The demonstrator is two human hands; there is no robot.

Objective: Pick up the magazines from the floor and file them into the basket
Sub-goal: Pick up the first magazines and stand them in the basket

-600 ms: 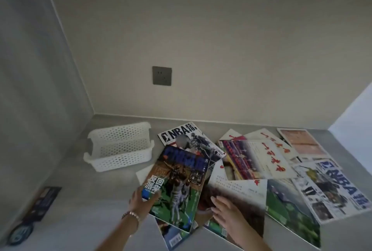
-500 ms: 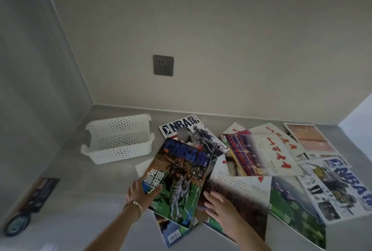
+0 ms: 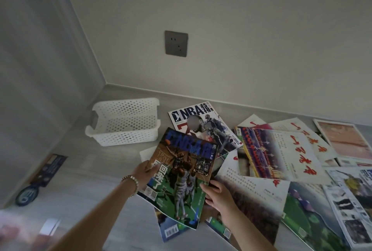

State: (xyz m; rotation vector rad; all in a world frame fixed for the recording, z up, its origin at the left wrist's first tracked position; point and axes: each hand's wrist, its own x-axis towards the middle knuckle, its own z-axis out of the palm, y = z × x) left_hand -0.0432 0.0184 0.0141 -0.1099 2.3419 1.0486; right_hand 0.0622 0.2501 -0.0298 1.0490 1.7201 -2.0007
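Observation:
A basketball magazine with a blue title and green court cover (image 3: 181,178) is lifted off the pile, tilted. My left hand (image 3: 144,172) grips its left edge, thumb on the cover. My right hand (image 3: 218,195) holds its right edge, fingers curled round the edge. A white perforated basket (image 3: 122,123) stands empty on the floor to the left, near the corner. Several more magazines lie spread on the floor, among them a white NBA issue (image 3: 203,124) and one with red characters (image 3: 281,156).
Two walls meet at a corner behind the basket; a dark socket plate (image 3: 176,43) sits on the back wall. A dark leaflet (image 3: 50,167) and a round blue item (image 3: 27,194) lie along the left wall. Bare grey floor (image 3: 90,172) stretches left of the pile.
The magazine has risen off the pile. My right hand moved from the magazine underneath onto the lifted one's right edge. The camera view shifted closer.

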